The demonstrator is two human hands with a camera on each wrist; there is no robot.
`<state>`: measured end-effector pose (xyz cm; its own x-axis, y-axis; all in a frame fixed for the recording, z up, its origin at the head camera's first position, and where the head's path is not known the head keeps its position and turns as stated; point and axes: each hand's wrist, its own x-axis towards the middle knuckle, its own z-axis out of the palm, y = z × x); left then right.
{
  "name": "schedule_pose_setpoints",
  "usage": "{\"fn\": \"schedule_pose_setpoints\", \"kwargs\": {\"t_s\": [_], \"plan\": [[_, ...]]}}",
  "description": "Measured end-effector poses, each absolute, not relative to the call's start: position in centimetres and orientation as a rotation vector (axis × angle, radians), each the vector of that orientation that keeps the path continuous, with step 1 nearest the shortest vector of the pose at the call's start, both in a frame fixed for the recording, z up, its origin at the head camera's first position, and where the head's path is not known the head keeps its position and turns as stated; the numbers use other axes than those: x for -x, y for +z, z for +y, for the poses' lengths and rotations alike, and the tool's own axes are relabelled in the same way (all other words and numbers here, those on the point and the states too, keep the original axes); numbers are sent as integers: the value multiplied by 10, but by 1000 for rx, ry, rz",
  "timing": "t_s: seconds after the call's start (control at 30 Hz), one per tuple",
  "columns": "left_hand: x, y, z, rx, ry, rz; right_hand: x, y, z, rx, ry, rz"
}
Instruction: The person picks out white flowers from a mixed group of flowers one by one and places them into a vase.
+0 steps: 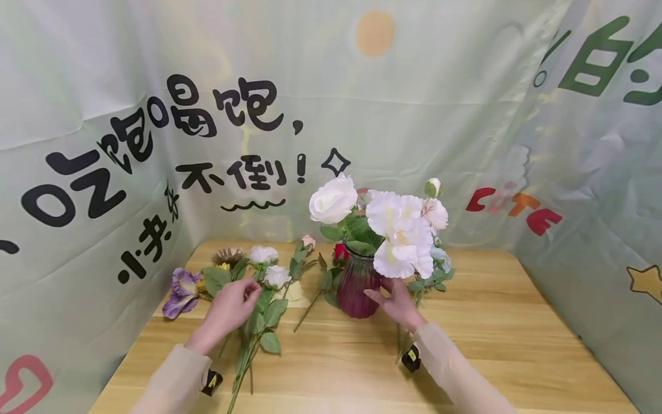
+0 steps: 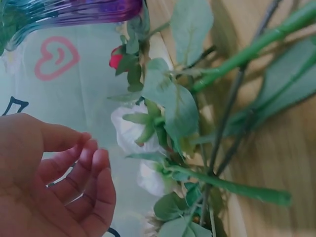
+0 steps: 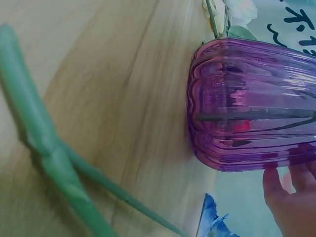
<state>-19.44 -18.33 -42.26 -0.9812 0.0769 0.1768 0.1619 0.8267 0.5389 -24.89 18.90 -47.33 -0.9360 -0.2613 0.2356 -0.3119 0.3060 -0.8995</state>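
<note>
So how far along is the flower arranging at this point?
Partly done. Several white blooms and a red one already stand in the purple vase, which the right hand touches. The left hand reaches for the loose stems lying on the table. Those stems and a purple flower remain.

You're facing wood table, pale green printed cloth backdrop on three sides w/ black lettering, orange dot, red "CUTE". Soft even light.
</note>
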Motion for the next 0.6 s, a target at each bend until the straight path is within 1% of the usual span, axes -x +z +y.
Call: {"fn": "schedule_pose_setpoints", "kwargs": {"t_s": [0.17, 0.33, 0.6], "plan": [[187, -427, -190, 172, -825, -2920, 245, -471, 190, -565, 1697, -2528], [176, -433, -193, 147, -836, -2981, 233, -475, 193, -538, 1615, -2491], [163, -440, -191, 187, -907, -3070, 201, -471, 189, -308, 1580, -2486]]}}
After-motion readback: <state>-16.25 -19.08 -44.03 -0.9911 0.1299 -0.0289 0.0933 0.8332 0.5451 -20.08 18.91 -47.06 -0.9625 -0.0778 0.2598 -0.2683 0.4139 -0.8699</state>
